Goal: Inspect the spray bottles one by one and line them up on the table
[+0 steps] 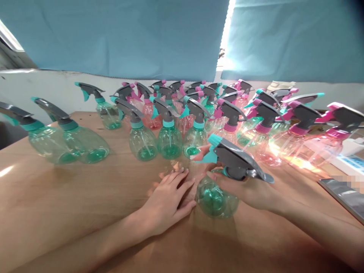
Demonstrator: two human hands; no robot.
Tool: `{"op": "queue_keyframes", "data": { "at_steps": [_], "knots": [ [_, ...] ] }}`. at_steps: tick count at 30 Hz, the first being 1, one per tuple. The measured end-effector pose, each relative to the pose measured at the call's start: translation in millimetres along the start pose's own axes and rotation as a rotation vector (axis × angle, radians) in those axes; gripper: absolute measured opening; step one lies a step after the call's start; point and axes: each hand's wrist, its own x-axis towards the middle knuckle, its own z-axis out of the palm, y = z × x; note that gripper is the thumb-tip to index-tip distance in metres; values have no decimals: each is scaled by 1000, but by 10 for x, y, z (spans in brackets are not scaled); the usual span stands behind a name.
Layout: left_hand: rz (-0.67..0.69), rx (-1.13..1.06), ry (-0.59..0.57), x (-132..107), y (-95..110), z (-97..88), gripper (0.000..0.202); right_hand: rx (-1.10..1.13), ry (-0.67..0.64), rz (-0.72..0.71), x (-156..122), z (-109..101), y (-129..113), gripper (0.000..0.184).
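Note:
My right hand (241, 187) is wrapped round the neck of a green spray bottle (217, 201) with a grey and turquoise trigger head. The bottle tilts a little, its trigger pointing left; whether its base touches the table cannot be told. My left hand (167, 199) lies palm down on the wooden table (113, 201), fingers stretched out, just left of that bottle, holding nothing. Directly behind the hands stand several green spray bottles (170, 142) in a row, with pink spray bottles (264, 144) to their right.
Two green spray bottles (88, 142) stand at the left, and another green spray bottle (108, 112) behind them. More pink and green bottles crowd the back. A phone (344, 197) lies at the right edge. Blue curtains (127, 38) hang behind the table.

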Motion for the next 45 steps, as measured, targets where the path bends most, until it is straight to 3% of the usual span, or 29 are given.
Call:
{"op": "queue_keyframes", "data": {
  "at_steps": [12, 22, 26, 31, 45],
  "knots": [
    [-22, 28, -59, 26, 45, -61, 50, -78, 133, 85, -119, -28, 113, 13],
    [-27, 25, -62, 39, 61, -80, 50, -38, 95, 22, -49, -14, 139, 30],
    [-32, 28, -59, 34, 58, -73, 50, -47, 113, 32, -67, -4, 159, 25],
    [-23, 19, -55, 31, 53, -72, 49, -37, 126, 40, -61, -9, 146, 33],
    [-34, 9, -63, 28, 58, -81, 50, -49, 101, 61, -12, 6, 63, 31]
  ]
}}
